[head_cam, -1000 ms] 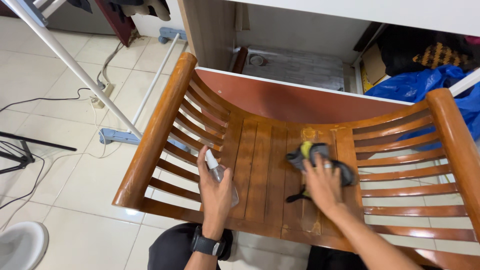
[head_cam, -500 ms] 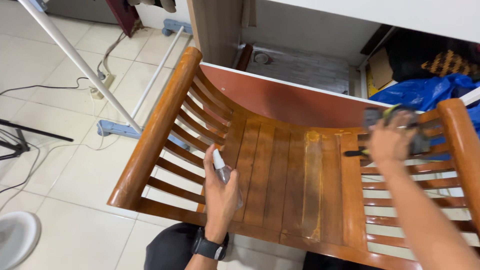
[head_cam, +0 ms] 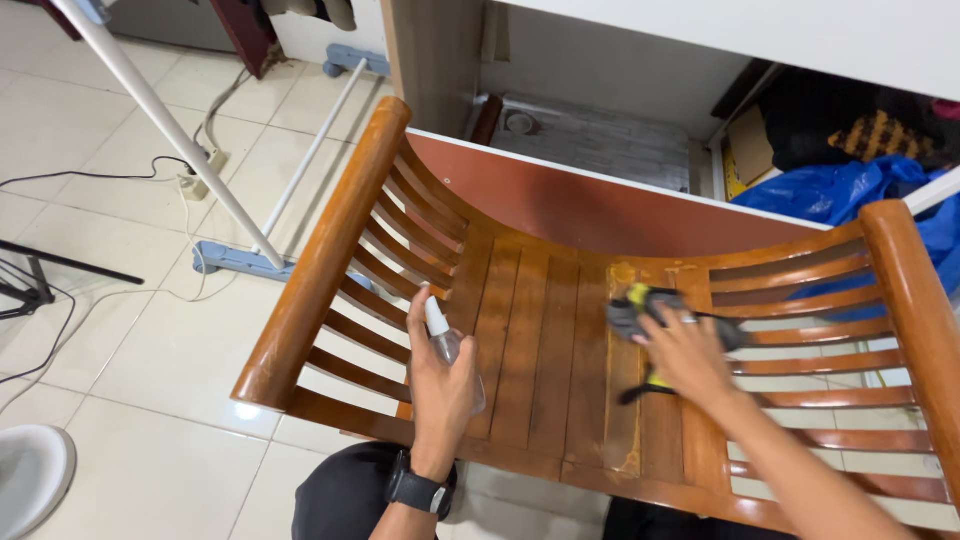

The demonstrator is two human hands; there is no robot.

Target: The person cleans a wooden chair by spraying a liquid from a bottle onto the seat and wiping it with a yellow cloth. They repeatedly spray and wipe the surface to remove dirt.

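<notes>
Grey cloth [head_cam: 640, 308] (yellow-green patch) lies crumpled under right hand [head_cam: 686, 358].

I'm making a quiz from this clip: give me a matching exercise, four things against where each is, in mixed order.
Things:
1. spray bottle
2. cloth
3. blue bag
4. watch

Places:
A. on the left wrist
B. behind the chair, at right
C. in the left hand
D. under the right hand, on the slats

Pairs: 1-C, 2-D, 3-B, 4-A
</notes>
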